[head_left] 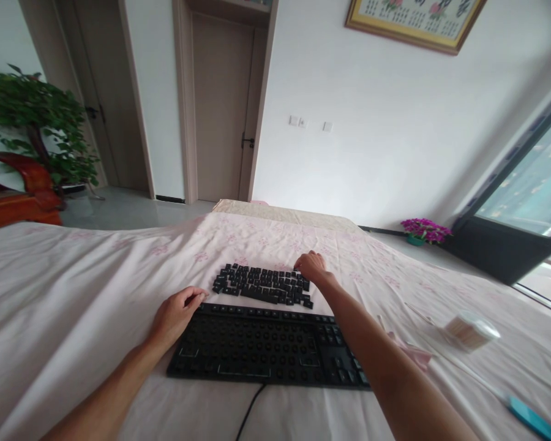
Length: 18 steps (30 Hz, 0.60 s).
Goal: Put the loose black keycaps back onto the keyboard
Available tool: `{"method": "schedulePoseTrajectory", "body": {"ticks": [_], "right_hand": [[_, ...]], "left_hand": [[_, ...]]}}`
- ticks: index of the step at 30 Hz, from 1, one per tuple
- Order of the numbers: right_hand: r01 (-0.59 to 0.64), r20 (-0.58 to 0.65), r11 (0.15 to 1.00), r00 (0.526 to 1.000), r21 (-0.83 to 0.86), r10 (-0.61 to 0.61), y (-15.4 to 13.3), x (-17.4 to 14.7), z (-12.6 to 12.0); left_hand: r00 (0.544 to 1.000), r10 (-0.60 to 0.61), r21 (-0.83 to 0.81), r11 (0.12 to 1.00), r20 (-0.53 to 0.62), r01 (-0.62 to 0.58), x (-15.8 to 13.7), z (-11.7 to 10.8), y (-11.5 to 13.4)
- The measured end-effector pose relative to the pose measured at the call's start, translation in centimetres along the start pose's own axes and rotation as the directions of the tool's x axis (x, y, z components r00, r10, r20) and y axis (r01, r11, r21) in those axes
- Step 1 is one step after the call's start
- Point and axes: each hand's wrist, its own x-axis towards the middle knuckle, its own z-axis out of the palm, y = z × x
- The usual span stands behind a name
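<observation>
Black plastic keyboard (252,340) flat on pale flowered cloth (101,275), long axis left-right, black cable (251,406) nearward. Loose black keycaps (261,283) just beyond, roughly parallel. Right hand (312,265) at their right end, forearm (386,367) overlapping keyboard; grip: cannot tell. Left hand (178,313): thumb and finger together, near far-left corner.

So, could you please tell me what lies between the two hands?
In the head view, black keycaps lie between the left hand and the right hand.
</observation>
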Motion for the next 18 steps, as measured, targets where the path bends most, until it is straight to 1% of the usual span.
{"method": "schedulePoseTrajectory", "body": {"ticks": [5, 9, 11, 13, 16, 18], "right_hand": [[0.015, 0.006, 1.000, 1.000, 0.012, -0.015, -0.9, 0.7, -0.1], [0.023, -0.034, 0.997, 0.999, 0.072, -0.020, -1.0, -0.2, -0.8], [0.031, -0.058, 0.992, 0.998, 0.126, -0.024, -0.8, -1.5, -1.5], [0.046, -0.066, 0.982, 0.997, 0.185, -0.035, -0.4, -3.5, -2.2], [0.079, -0.056, 0.961, 0.996, 0.263, -0.066, 0.1, -7.4, -2.8], [0.127, -0.100, 0.930, 0.990, 0.345, -0.098, 0.4, -10.2, -2.9]], "left_hand": [[1.000, 0.015, 0.000, 1.000, 0.005, -0.015, 0.0, -0.2, 0.3], [1.000, 0.019, -0.003, 1.000, 0.005, -0.019, 0.0, -0.2, 0.3], [1.000, 0.017, -0.005, 1.000, 0.003, -0.017, -0.1, -0.2, 0.2], [1.000, 0.014, -0.004, 1.000, 0.003, -0.014, -0.1, -0.2, 0.2], [1.000, 0.010, 0.007, 1.000, -0.003, -0.010, -0.1, -0.2, 0.2], [1.000, 0.010, 0.011, 1.000, -0.009, -0.010, -0.1, -0.2, 0.3]]}}
